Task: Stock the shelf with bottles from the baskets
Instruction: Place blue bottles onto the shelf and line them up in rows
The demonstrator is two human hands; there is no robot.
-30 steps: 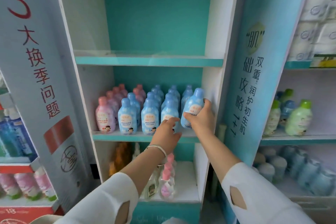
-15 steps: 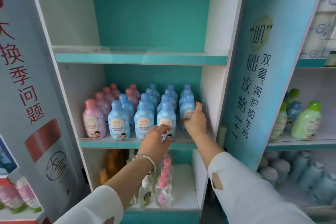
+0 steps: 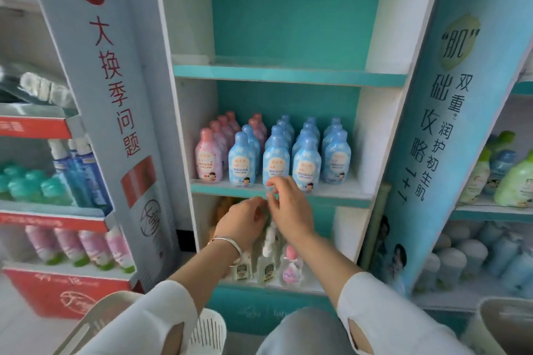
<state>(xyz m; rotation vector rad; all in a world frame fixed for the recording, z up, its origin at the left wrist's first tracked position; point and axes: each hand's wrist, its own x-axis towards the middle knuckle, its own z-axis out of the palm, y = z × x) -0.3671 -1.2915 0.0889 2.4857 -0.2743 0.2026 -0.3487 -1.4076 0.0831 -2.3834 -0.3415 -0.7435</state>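
Plainly, your right grip (image 3: 291, 210) held nothing. Its fingers were loose and a little spread, with the tips in front of the foot of a front-row bottle. Through the blur I could not tell whether they touched it. Your left grip (image 3: 245, 220) sat just beside it, to the left and slightly lower, in front of the lip of the middle shelf (image 3: 227, 191). Its fingers were loosely curled and it carried nothing either; a bracelet (image 3: 227, 242) ringed that wrist.

Beyond your grips, the blue bottles (image 3: 276, 160) stood upright in columns running far into the shelf, with the pink bottles (image 3: 208, 158) to their left. Some bare shelf showed to the right of the last blue column. On the lower shelf stood small pump bottles (image 3: 266, 259).

Nearest you, a white slatted basket (image 3: 207, 334) lay low on the left and a second basket (image 3: 501, 326) low on the right. What either held was out of view.

I judged you were between bottles, with the front row set and both grips free. The next move would call for reaching down to a basket and taking a bottle round its body. You would then need to stand it upright in the bare spot at the right without nudging the front row off the lip.
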